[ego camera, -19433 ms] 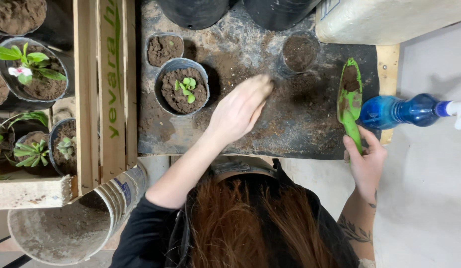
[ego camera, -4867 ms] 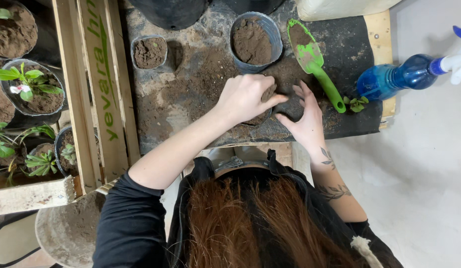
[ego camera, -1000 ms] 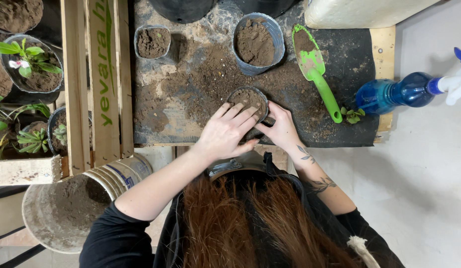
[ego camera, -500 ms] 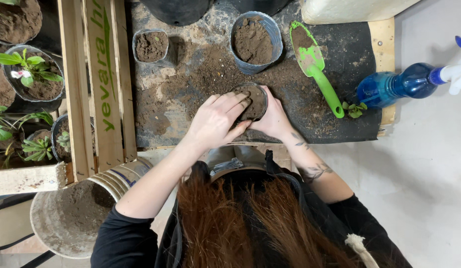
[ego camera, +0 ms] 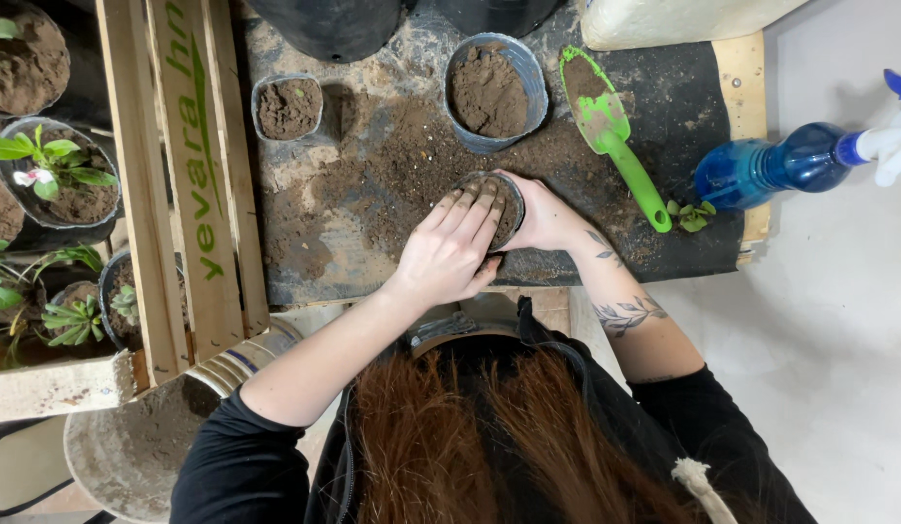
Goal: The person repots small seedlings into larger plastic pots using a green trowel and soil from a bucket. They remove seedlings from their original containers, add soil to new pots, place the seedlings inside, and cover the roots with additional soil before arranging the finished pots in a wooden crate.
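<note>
Cupping small soil pot (ego camera: 506, 206) near mat edge (ego camera: 392, 287).

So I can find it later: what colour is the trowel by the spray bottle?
Bright green trowel, soil on its blade; head view.

Small dark soil-filled pot (ego camera: 507, 199), upright on the soil-strewn board (ego camera: 305, 243)

Pale grey floor (ego camera: 838, 320) at right; soil-strewn dark worktop (ego camera: 353, 194); wooden slatted crate (ego camera: 179, 194) at left; even light
</note>
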